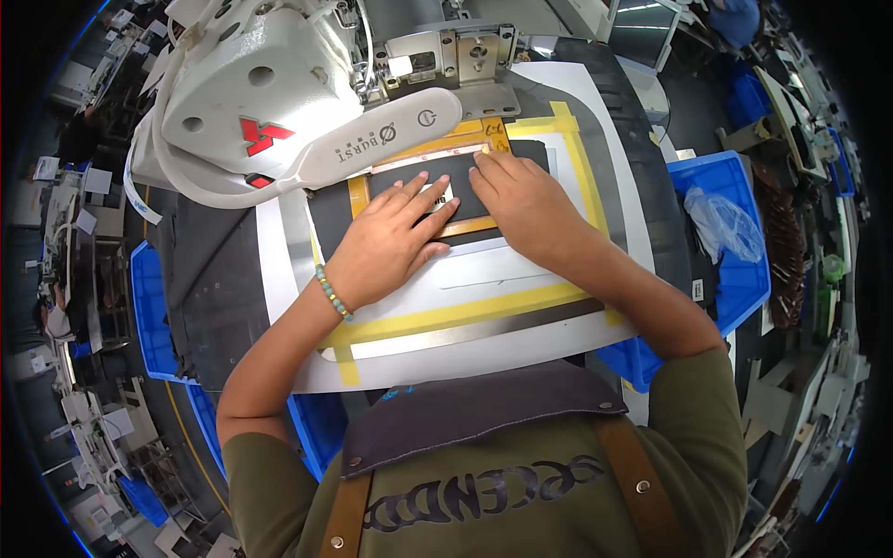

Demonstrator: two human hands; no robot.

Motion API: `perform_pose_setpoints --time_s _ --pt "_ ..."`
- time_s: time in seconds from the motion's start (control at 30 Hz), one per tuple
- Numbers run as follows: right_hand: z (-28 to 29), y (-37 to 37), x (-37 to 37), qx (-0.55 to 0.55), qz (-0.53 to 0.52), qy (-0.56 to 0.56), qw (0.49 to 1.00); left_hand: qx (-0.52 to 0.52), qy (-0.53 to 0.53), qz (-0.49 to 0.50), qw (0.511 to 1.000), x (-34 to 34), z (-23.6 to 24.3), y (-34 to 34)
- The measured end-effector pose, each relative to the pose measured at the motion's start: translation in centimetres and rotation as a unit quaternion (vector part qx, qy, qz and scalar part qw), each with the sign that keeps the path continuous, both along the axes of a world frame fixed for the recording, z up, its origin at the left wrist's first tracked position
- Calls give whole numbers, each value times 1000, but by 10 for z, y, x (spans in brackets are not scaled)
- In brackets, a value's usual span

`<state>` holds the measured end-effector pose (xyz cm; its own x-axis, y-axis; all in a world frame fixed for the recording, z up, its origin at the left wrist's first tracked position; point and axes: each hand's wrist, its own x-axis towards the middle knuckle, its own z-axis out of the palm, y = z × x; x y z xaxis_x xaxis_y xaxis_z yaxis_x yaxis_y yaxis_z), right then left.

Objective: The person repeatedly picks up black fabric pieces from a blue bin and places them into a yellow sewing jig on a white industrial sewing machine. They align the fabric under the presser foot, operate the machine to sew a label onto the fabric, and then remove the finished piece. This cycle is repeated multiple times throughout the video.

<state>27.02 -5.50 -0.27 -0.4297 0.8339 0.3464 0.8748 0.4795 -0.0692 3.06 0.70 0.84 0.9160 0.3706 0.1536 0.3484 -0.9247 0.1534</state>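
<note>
A black fabric piece (383, 179) lies in an orange-yellow template frame (359, 197), on a white sheet edged with yellow tape. On it sits a small white label (446, 197) with dark print, partly covered by my fingers. My left hand (393, 237) is flat on the fabric and frame, its fingers spread; a beaded bracelet circles that wrist. Near the frame's upper right corner, my right hand (532, 203) has its fingers bent and drawn together, tips down at the fabric's edge. What lies beneath those fingertips is hidden.
A white sewing machine head (256, 93) rises at the upper left, with a grey paddle-shaped arm (377, 139) reaching close above the frame. Metal clamp parts (465, 60) stand behind it. Blue bins (730, 298) flank the table, the right one holding clear plastic.
</note>
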Motion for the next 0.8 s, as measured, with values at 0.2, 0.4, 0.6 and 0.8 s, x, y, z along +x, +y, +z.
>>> perform_pose_setpoints --time_s 0.2,0.4,0.6,0.8 --pt "5 3 1 -9 4 -36 999 -7 2 11 1000 0 0 -1" --pt "16 13 12 -32 28 -26 999 0 -16 11 1000 1 -4 -1" --pt "18 20 14 -67 38 -38 996 3 -16 11 1000 4 -5 -2" --pt "15 18 15 -39 58 -31 997 5 -21 11 1000 12 -9 -2"
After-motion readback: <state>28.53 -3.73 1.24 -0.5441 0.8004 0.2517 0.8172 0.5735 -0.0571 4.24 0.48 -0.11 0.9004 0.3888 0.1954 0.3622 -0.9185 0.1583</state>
